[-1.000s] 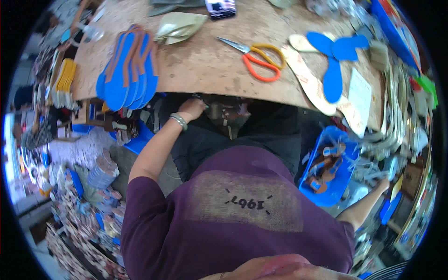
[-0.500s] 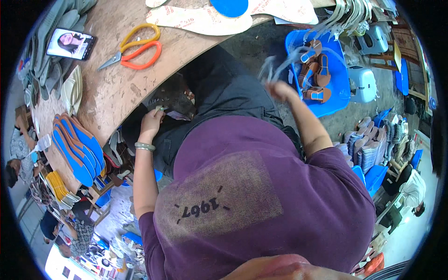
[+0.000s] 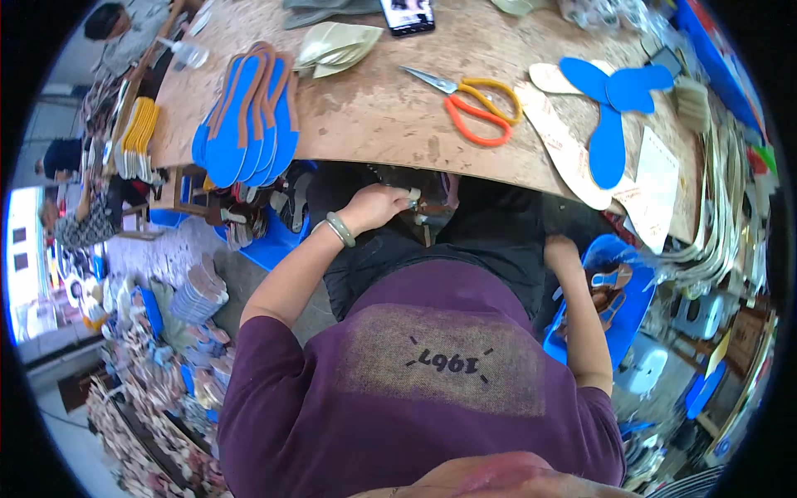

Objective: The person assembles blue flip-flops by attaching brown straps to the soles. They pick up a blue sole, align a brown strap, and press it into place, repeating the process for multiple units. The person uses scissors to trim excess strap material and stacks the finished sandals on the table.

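Observation:
Below the table's edge, over my lap, my left hand (image 3: 382, 206) is closed in a pinch. What its fingers hold is too small to name. Beside those fingertips a brown piece (image 3: 430, 209) shows in the shadow on my lap. A pale green bangle (image 3: 340, 230) circles my left wrist. My right hand (image 3: 562, 253) hangs low by my right thigh, at the near-left rim of a blue basin (image 3: 635, 290). Its fingers look curled, and anything inside them is hidden. Several brown sandals (image 3: 613, 277) lie in the basin, partly covered by my forearm.
Orange-and-yellow-handled scissors (image 3: 477, 106) lie on the wooden table (image 3: 365, 124). Blue insoles with brown edging (image 3: 249, 124) overhang its front left. Blue sole pieces (image 3: 607, 149) and pale patterns (image 3: 564, 149) lie at the right. A phone (image 3: 408, 15) rests at the back. People sit at far left.
The view has turned to the right. My right hand has come down from a blurred swing with pale strips to beside my thigh; the strips no longer show. My left hand stays at my lap.

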`<control>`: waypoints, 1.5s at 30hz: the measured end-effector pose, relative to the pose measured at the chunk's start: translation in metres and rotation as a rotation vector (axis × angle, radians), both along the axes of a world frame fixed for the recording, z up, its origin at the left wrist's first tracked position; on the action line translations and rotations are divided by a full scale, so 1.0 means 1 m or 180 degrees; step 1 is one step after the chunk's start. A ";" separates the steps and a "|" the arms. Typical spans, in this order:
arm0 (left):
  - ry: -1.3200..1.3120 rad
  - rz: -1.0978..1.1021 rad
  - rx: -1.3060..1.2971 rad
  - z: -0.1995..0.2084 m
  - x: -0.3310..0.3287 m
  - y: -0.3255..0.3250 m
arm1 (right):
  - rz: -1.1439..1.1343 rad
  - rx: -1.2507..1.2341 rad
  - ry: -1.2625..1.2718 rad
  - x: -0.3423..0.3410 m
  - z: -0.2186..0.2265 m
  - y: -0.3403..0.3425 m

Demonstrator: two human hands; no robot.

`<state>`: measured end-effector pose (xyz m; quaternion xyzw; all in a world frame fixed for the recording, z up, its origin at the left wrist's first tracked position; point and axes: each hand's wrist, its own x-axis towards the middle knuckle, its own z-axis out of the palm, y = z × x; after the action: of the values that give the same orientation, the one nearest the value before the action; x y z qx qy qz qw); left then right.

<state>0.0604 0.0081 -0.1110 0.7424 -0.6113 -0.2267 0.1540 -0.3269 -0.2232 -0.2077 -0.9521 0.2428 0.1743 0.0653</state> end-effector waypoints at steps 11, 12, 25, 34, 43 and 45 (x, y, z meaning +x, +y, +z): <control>0.1366 -0.0002 -0.0198 0.118 0.022 0.047 | 0.0947 0.2980 -0.1272 0.268 0.187 0.120; 0.0821 0.0289 0.0226 0.128 0.027 0.055 | 0.1229 0.2615 -0.1692 0.274 0.180 0.123; -0.0484 0.2931 -0.0690 -0.063 0.093 0.270 | -0.1868 0.1340 -0.6019 0.106 0.351 0.024; -0.0430 0.3279 -0.1157 -0.039 0.151 0.294 | -0.1937 0.0484 -0.5894 -0.161 0.395 -0.035; -0.0877 0.3113 -0.2263 0.156 0.091 0.226 | -0.1111 0.1073 0.0071 0.010 0.279 0.051; -0.1293 0.2222 -0.2256 0.207 0.037 0.173 | -0.0249 0.2221 -0.1298 0.084 0.280 0.075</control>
<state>0.0975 0.1812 0.0962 0.8329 -0.3847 0.2065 0.3400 -0.2432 -0.1486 0.0721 -0.8778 0.1872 0.0512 0.4379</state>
